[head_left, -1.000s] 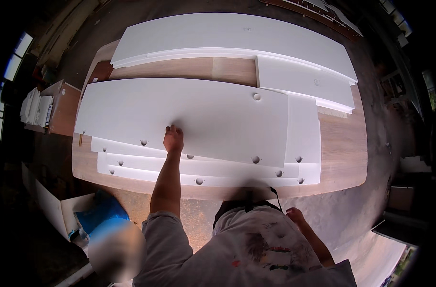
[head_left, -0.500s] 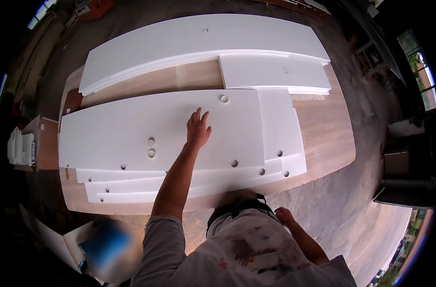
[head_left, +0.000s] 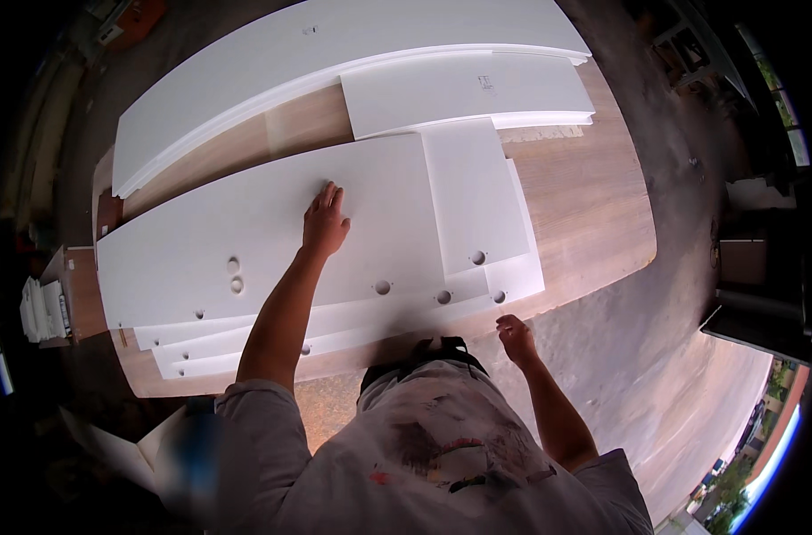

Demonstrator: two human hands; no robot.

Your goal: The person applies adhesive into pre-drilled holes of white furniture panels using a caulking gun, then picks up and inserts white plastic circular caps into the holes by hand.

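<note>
My left hand (head_left: 324,223) is over the top white panel (head_left: 192,232), fingers drawn together and curled. Whatever is in them, if anything, is hidden. Two small round white caps (head_left: 236,275) lie on that panel, left of my forearm. My right hand (head_left: 516,339) hangs beside the table's near edge, with loosely bent fingers apart and nothing visible in them. Under the top panel, more white panels (head_left: 473,192) are fanned out, with round holes (head_left: 383,287) along their near edges.
The panels rest on a wood-toned table (head_left: 593,196) with rounded corners. A long stack of white boards (head_left: 361,40) and a shorter stack (head_left: 468,89) lie on its far side. A brown box (head_left: 82,290) stands at the left. Concrete floor (head_left: 602,357) shows at the right.
The single round cap near the top panel's far right no longer shows. My left hand's fingers have drawn together. My right hand has risen toward the table edge. The view has shifted.
</note>
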